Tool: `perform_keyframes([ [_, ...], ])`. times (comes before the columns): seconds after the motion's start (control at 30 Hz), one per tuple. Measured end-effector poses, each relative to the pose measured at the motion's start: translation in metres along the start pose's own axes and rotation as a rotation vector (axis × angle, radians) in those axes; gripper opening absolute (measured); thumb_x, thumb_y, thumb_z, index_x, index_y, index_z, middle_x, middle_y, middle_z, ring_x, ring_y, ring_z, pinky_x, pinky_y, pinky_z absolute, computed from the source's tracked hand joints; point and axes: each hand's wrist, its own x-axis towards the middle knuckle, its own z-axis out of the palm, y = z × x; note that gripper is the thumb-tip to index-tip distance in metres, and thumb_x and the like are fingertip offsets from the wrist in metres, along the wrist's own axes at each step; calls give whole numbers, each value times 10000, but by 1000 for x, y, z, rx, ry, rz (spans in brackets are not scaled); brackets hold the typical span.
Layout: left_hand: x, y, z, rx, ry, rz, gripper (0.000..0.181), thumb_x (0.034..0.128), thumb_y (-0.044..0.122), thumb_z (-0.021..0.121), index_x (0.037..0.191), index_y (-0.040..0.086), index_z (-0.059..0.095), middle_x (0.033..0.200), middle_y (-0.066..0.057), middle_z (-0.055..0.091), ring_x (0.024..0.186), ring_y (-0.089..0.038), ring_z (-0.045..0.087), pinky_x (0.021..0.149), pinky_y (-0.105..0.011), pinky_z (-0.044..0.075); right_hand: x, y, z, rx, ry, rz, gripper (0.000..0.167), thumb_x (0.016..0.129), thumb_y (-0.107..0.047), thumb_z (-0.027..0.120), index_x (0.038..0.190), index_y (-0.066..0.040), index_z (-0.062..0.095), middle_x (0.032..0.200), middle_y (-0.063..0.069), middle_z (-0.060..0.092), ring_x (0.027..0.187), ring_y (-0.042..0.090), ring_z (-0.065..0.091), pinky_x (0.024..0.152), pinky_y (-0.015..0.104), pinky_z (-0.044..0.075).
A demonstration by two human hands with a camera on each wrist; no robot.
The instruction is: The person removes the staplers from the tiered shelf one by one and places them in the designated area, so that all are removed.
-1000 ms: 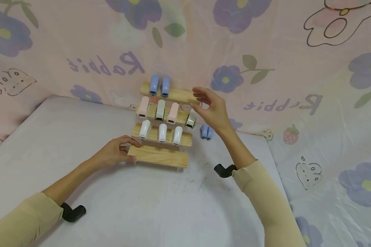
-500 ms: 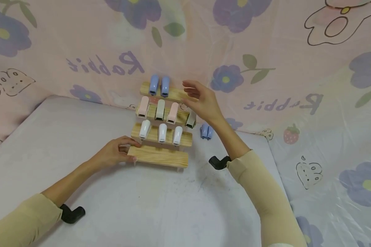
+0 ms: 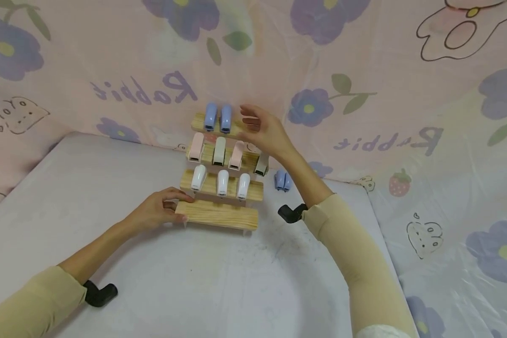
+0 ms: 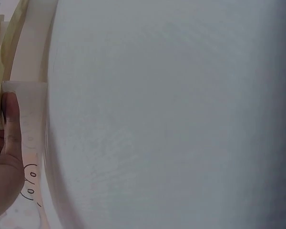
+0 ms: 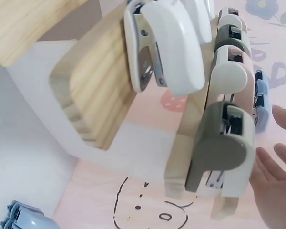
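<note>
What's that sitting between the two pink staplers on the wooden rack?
A single grey-green stapler sits between the pink staplers on the wooden rack; the head view shows it.

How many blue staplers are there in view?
4 blue staplers: two on the top shelf, two on the table right of the rack; the right hand may hide more.

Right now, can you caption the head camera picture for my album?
Left hand holds a stepped, pale wooden rack; right hand is near two glossy blue top-shelf staplers.
</note>
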Motion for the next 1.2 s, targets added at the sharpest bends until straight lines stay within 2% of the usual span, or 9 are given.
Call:
perform_keyframes([
  [0.57, 0, 0, 0, -18, 2, -26, 485, 795, 140, 848, 1239, 69, 669, 1311, -122, 533, 1184, -339, 565, 919, -307, 510, 28, 5, 15, 94, -53, 21, 749, 842, -78, 789, 1491, -51, 415, 1439, 171, 513, 1295, 281, 528, 1034, 291, 443],
  [0.97, 0, -1, 0, -19, 1, -23, 483, 797, 154, 848, 1238, 73, 667, 1326, -116, 537, 1240, -345, 529, 990, -420, 471, 28, 5, 18, 99, -43, 9, 628, 834, -101, 811, 1394, -61, 528, 1301, 130, 628, 1191, 209, 603, 975, 296, 488],
  [1.1, 0, -1, 0, -7, 2, -27, 481, 802, 159, 845, 1241, 77, 666, 1328, -112, 537, 1238, -347, 532, 988, -427, 474, 27, 5, 18, 101, -37, 7, 626, 835, -99, 810, 1395, -71, 531, 1330, 117, 610, 1205, 220, 598, 996, 317, 477],
  [1.2, 0, -1, 0, -5, 4, -27, 482, 802, 153, 844, 1242, 74, 666, 1321, -115, 536, 1239, -347, 531, 986, -416, 476, 24, 0, 15, 112, -27, 8, 636, 842, -53, 792, 1412, -40, 509, 1365, 157, 579, 1232, 277, 579, 1024, 370, 460],
])
